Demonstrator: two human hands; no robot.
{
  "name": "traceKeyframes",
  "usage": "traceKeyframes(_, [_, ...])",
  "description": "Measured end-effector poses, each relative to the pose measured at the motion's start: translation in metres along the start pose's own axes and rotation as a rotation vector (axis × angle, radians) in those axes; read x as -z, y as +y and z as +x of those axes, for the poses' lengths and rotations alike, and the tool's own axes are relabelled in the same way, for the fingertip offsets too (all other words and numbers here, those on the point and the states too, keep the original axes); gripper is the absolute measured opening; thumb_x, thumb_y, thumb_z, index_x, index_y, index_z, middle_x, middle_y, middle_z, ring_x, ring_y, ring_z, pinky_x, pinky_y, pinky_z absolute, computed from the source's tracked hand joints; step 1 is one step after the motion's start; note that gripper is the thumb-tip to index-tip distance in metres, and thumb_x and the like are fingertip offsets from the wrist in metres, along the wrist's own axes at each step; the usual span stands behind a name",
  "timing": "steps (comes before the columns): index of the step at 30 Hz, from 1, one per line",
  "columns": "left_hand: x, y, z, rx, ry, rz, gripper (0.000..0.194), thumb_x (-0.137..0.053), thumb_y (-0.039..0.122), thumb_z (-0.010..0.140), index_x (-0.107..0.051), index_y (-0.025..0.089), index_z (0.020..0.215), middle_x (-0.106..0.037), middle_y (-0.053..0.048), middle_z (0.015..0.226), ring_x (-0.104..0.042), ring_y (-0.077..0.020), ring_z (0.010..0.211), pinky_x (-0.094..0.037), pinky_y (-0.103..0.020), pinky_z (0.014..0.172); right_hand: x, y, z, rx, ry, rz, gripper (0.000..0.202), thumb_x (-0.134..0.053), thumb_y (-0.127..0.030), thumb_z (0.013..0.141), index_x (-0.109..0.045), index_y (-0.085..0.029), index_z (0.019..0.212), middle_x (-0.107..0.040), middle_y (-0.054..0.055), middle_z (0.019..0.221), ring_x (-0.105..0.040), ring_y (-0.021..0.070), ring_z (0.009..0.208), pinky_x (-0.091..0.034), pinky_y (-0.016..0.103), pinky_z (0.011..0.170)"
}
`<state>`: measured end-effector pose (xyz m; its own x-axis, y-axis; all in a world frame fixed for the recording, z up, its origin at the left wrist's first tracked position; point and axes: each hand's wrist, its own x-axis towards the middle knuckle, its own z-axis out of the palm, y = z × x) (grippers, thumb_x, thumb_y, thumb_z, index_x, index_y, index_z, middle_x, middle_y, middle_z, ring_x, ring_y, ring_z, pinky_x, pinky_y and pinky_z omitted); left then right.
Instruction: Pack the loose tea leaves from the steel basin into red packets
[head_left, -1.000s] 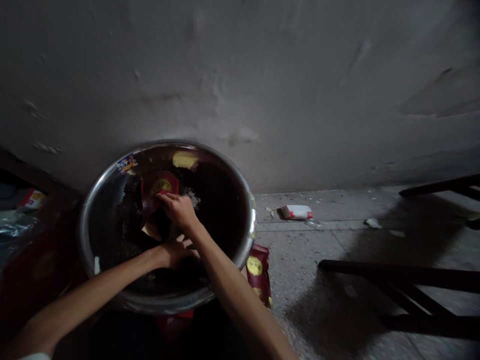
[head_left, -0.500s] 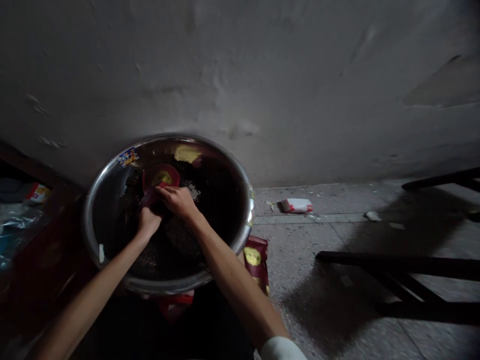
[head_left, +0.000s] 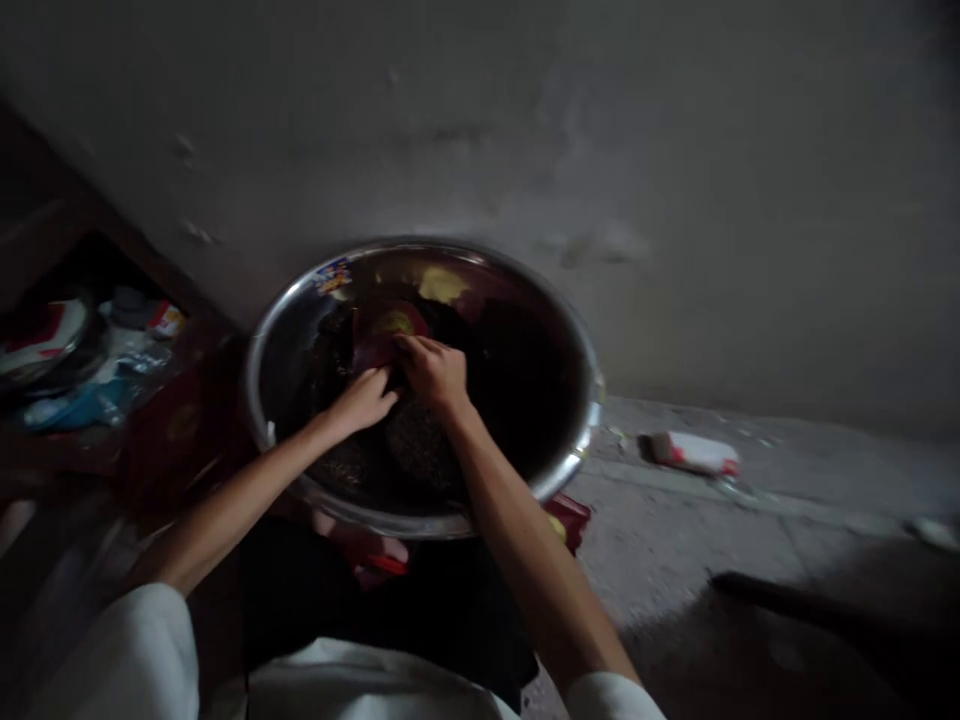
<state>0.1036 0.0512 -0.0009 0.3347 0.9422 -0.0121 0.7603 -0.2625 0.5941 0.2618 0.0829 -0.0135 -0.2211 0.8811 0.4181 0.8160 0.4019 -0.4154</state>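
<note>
Grasping a red pouch (head_left: 373,328), left grip (head_left: 364,400) and right grip (head_left: 436,372) have a basin (head_left: 405,524) beneath, a carton (head_left: 697,453) rightward on the floor (head_left: 675,545), wall (head_left: 465,110) beyond.

Your two bare hands come together just left of the frame's centre, right beside each other. Your left forearm (head_left: 247,512) slants up from the lower left, its wrist (head_left: 324,430) nearly straight, and your left hand (head_left: 363,402) points toward the right with its fingers partly bent; blur hides how firmly they close. Your right forearm (head_left: 525,535) rises from the bottom, right of centre, leaning leftward. Your right hand (head_left: 435,372) sits slightly higher, back up, fingers curled and fingertips pinched together at its left side. Pale sleeves (head_left: 139,650) cover both upper arms, leaving the forearms bare.
</note>
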Motion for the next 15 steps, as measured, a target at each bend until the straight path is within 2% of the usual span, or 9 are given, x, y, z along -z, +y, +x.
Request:
traceKeyframes(1, [0.0, 0.002, -0.014, -0.062, 0.027, 0.073, 0.029, -0.053, 0.023, 0.093, -0.062, 0.015, 0.12, -0.063, -0.013, 0.123, -0.059, -0.0256, 0.119, -0.044, -0.035, 0.107, -0.001, 0.0, -0.002, -0.013, 0.027, 0.001, 0.032, -0.048, -0.026, 0.097, -0.071, -0.023, 0.118, -0.075, 0.006, 0.106, -0.066, 0.017, 0.088, -0.036, 0.024, 0.063])
traceKeyframes(3, [-0.008, 0.005, -0.039, -0.056, 0.071, 0.198, 0.027, -0.049, 0.027, 0.096, -0.062, 0.016, 0.116, -0.061, -0.012, 0.121, -0.059, -0.0242, 0.116, -0.045, -0.034, 0.107, -0.005, 0.001, -0.007, -0.024, 0.068, -0.014, 0.027, -0.051, -0.028, 0.095, -0.075, -0.02, 0.103, -0.075, 0.007, 0.093, -0.064, 0.0159, 0.076, -0.03, 0.025, 0.058])
traceKeyframes(6, [-0.027, 0.005, -0.06, 0.103, 0.065, 0.304, 0.021, -0.051, 0.024, 0.094, -0.065, 0.016, 0.107, -0.059, -0.011, 0.12, -0.061, -0.0225, 0.111, -0.049, -0.035, 0.104, -0.014, 0.004, -0.013, -0.009, 0.128, -0.015, 0.024, -0.056, -0.03, 0.09, -0.077, -0.018, 0.094, -0.071, 0.006, 0.076, -0.055, 0.0136, 0.061, -0.023, 0.025, 0.053])
traceKeyframes(9, [-0.04, 0.003, -0.064, 0.184, 0.083, 0.299, 0.021, -0.049, 0.021, 0.092, -0.068, 0.014, 0.101, -0.059, -0.014, 0.122, -0.061, -0.025, 0.115, -0.052, -0.035, 0.1, -0.025, 0.009, -0.02, -0.008, 0.176, -0.007, 0.025, -0.058, -0.033, 0.086, -0.077, -0.017, 0.089, -0.069, 0.007, 0.073, -0.049, 0.0126, 0.056, -0.02, 0.026, 0.052])
traceKeyframes(12, [-0.042, 0.004, -0.066, 0.212, -0.001, 0.181, 0.027, -0.045, 0.024, 0.095, -0.068, 0.015, 0.107, -0.069, -0.013, 0.107, -0.07, -0.024, 0.098, -0.059, -0.035, 0.084, -0.032, 0.017, -0.026, -0.043, 0.184, -0.047, 0.025, -0.059, -0.035, 0.083, -0.076, -0.017, 0.088, -0.067, 0.007, 0.071, -0.048, 0.014, 0.054, -0.022, 0.025, 0.053])
traceKeyframes(15, [-0.042, 0.004, -0.071, 0.208, -0.231, 0.121, 0.026, -0.049, 0.021, 0.092, -0.071, 0.016, 0.105, -0.074, -0.012, 0.096, -0.073, -0.0241, 0.086, -0.06, -0.035, 0.074, -0.035, 0.025, -0.028, -0.007, 0.182, -0.092, 0.026, -0.058, -0.036, 0.082, -0.075, -0.017, 0.083, -0.06, 0.005, 0.06, -0.047, 0.0162, 0.052, -0.023, 0.026, 0.053])
